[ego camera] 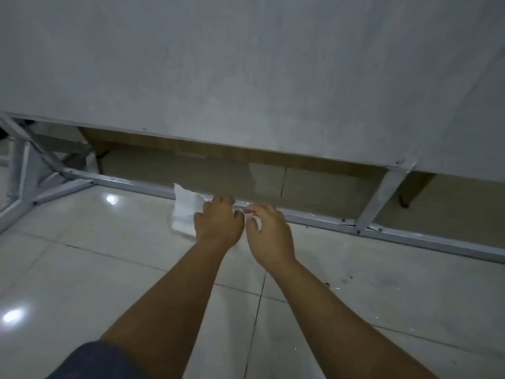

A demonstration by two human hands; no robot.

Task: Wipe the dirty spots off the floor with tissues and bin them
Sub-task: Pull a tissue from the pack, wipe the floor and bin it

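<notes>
Left hand [218, 222]: fingers curled, gripping a white tissue [186, 212] that spreads out to its left; right hand [269, 231]: fingers bent, pinching a small white edge, apparently of the same tissue, though the join is hidden. Both held low over glossy pale floor tiles [82, 269] with dark specks, just before a white metal frame [314, 218] under a grey panel [246, 64]. Tissue: white, creased, clean-looking.

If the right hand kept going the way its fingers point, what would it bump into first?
Probably the white metal frame bar along the floor, just past the right hand. The fingers hold a bit of tissue and look almost at the bar already, though depth is hard to judge.
</notes>
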